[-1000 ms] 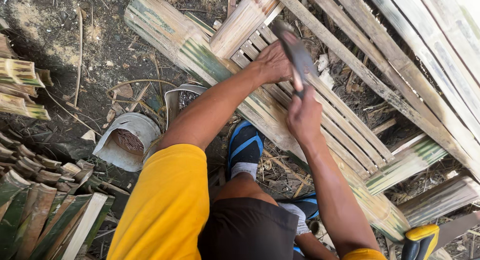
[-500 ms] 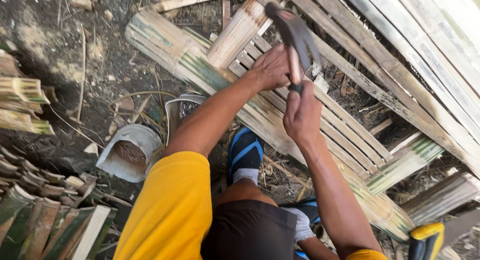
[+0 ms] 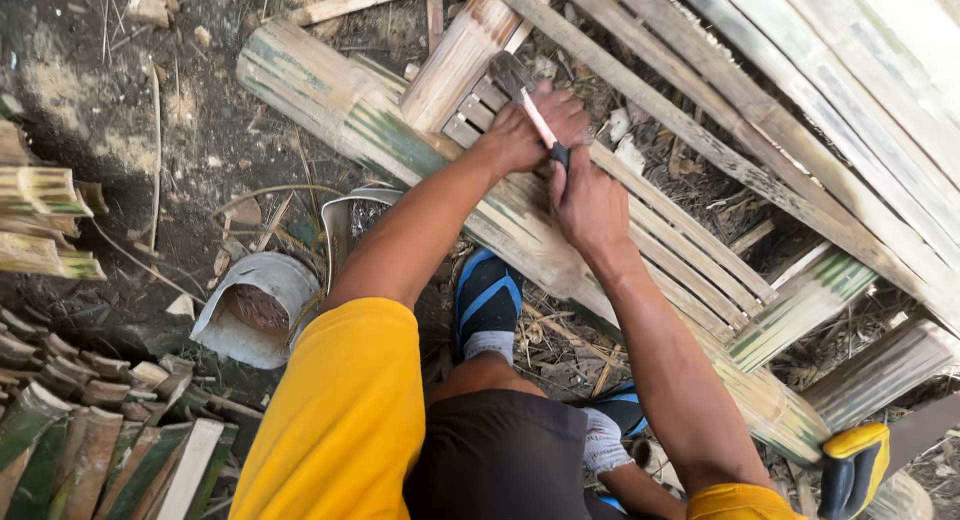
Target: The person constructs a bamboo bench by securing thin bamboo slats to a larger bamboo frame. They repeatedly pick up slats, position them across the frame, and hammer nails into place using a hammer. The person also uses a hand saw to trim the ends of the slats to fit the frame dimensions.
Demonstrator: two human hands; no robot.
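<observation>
Wooden-handled hammer [image 3: 530,105] against split bamboo slats [image 3: 660,240]

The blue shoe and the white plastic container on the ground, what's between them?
In the head view, the person's left arm in its yellow sleeve crosses between the blue shoe and the white plastic container, hiding the ground there.

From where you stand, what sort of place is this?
Most likely an outdoor bamboo-working spot on bare ground. Split bamboo slats lie nailed across a thick flattened bamboo pole, cut bamboo pieces are piled nearby, and the right hand holds a hammer over the slats beside the left hand.
</observation>
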